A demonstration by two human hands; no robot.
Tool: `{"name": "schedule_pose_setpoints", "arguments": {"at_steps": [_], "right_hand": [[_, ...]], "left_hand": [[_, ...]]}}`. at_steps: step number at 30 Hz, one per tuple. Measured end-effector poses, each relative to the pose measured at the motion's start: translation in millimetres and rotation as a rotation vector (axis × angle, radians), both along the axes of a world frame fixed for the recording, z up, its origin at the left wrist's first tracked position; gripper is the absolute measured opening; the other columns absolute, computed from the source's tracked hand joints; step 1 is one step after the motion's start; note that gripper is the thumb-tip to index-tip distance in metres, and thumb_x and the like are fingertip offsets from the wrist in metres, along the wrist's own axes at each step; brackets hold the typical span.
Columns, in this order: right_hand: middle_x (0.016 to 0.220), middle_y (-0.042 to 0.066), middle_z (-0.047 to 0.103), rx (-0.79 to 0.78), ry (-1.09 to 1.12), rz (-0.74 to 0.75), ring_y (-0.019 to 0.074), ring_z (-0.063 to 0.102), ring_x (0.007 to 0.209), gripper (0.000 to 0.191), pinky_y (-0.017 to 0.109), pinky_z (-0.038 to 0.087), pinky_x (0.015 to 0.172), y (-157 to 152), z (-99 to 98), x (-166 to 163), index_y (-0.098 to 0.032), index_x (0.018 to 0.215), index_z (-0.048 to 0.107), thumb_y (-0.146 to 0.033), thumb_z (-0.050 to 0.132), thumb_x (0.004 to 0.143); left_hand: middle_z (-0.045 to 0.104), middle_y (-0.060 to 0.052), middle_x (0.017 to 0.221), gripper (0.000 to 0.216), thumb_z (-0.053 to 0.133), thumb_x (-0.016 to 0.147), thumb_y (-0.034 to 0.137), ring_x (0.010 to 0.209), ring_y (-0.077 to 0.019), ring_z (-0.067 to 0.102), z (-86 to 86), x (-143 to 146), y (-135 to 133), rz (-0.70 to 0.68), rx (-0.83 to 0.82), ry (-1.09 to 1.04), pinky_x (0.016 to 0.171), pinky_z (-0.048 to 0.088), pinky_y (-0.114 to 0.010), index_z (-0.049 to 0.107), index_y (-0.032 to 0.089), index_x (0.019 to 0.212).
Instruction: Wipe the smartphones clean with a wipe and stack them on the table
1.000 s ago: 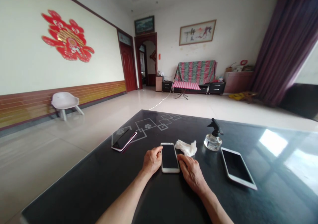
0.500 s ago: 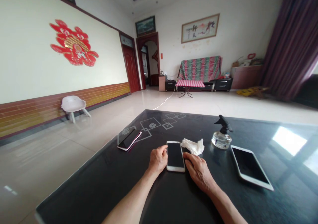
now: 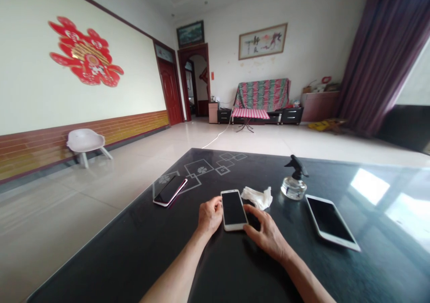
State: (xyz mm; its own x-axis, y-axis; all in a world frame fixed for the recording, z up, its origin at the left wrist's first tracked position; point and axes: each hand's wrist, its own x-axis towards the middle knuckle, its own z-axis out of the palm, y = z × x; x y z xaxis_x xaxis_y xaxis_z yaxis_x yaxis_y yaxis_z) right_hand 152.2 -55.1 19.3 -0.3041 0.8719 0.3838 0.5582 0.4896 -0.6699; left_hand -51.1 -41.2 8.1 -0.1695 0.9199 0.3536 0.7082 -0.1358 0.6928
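Note:
A white phone (image 3: 233,209) with a dark screen lies face up on the black glass table (image 3: 208,267). My left hand (image 3: 208,215) is curled against the phone's left edge, thumb on its rim. My right hand (image 3: 267,235) arches over the table on the other side, with its fingertips and thumb pressed to the phone's right edge and lower corner. The phone is held between both hands. A crumpled white tissue (image 3: 258,196) lies just beyond my right hand.
A second phone (image 3: 169,190) with a pink rim lies at the left by the table's printed squares. A small clear spray bottle (image 3: 294,184) and a white tablet (image 3: 331,222) sit on the right. A white stool (image 3: 85,142) stands on the tiled floor by the left wall.
The view swung right and then back left. My right hand has lifted from lying flat beside the phone to an arched grip on its right edge. The phone has turned slightly.

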Motion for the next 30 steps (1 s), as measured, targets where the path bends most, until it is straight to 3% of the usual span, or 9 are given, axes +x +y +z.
{"name": "schedule_pose_setpoints", "arguments": {"at_steps": [6, 15, 25, 30], "right_hand": [[0.128, 0.013, 0.056, 0.083, -0.044, 0.107, 0.03, 0.05, 0.12, 0.061, 0.047, 0.039, 0.102, -5, -4.8, 3, -0.017, 0.126, 0.053, -0.025, 0.059, 0.066], [0.123, 0.012, 0.058, 0.186, -0.002, 0.077, 0.0265, 0.053, 0.116, 0.055, 0.043, 0.04, 0.1, -5, -13.8, -4, -0.018, 0.119, 0.053, -0.012, 0.057, 0.064], [0.122, 0.012, 0.059, 0.145, 0.028, 0.053, 0.026, 0.053, 0.116, 0.054, 0.042, 0.039, 0.1, -8, -8.4, -8, -0.017, 0.116, 0.055, -0.008, 0.061, 0.064], [0.122, 0.011, 0.06, 0.08, 0.062, 0.043, 0.0233, 0.055, 0.114, 0.051, 0.036, 0.042, 0.099, -8, -1.6, -12, -0.017, 0.116, 0.055, -0.008, 0.06, 0.065]], "left_hand": [[0.075, -0.002, 0.088, 0.03, 0.051, 0.082, 0.013, 0.077, -0.0141, 0.071, -3.5, -1, 4, 0.022, -0.013, -0.021, 0.07, 0.051, -0.021, 0.07, 0.021, 0.104], [0.075, -0.002, 0.092, 0.028, 0.049, 0.084, 0.02, 0.08, -0.0169, 0.072, -5.8, -6, 6, -0.022, -0.054, -0.056, 0.071, 0.053, -0.023, 0.069, 0.021, 0.104], [0.075, -0.001, 0.094, 0.028, 0.049, 0.085, 0.027, 0.081, -0.0177, 0.072, -11.8, -10, 9, -0.032, -0.075, -0.047, 0.071, 0.052, -0.022, 0.068, 0.023, 0.105], [0.075, -0.003, 0.095, 0.028, 0.049, 0.086, 0.025, 0.085, -0.0187, 0.071, -13.0, -12, 12, -0.031, -0.097, -0.046, 0.073, 0.053, -0.024, 0.068, 0.022, 0.106]]}}
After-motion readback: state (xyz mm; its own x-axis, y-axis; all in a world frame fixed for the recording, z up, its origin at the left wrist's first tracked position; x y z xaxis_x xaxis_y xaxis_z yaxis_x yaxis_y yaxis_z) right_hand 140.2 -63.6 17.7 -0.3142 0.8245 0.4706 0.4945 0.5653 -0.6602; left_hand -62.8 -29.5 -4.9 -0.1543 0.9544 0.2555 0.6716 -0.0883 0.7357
